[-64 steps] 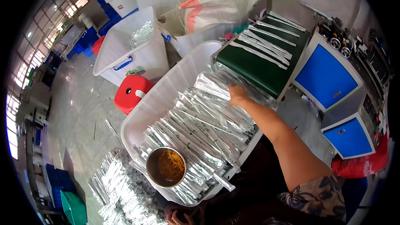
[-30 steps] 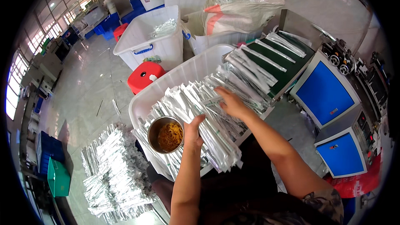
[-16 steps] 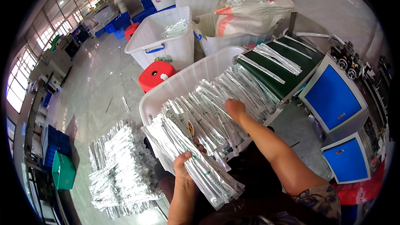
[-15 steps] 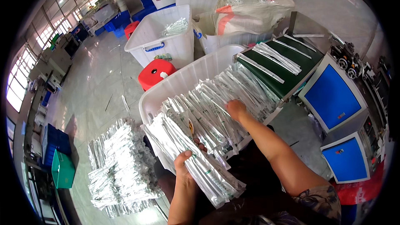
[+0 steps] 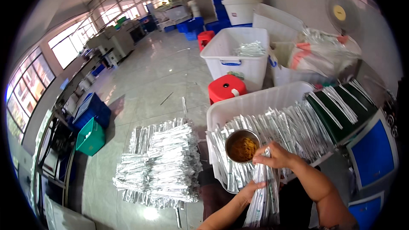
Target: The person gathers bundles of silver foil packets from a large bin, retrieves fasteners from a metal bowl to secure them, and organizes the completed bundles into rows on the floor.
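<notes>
My left hand (image 5: 250,192) is closed round the middle of a bundle of long, thin silver packets (image 5: 263,206), held in front of my body. Around the bundle's upper end, the fingers of my right hand (image 5: 276,156) are closed. Just left of my right hand, a round metal cup (image 5: 229,156) rests on the packets, with thin yellow-brown loops inside that look like rubber bands. Beneath it, a big white tub (image 5: 218,111) holds many more silver packets (image 5: 281,121) lying side by side.
A tall pile of silver packets (image 5: 164,162) lies on the floor to the left. Beyond the tub stand a red stool (image 5: 226,91) and a white bin (image 5: 245,70). A green conveyor belt (image 5: 330,119) carrying packets meets the tub's right end, beside blue-panelled equipment (image 5: 375,151).
The left hand's bundle has turned more upright. My right hand has left the packets in the tub and come to the bundle's top. The metal cup now shows fully; the view has swung left.
</notes>
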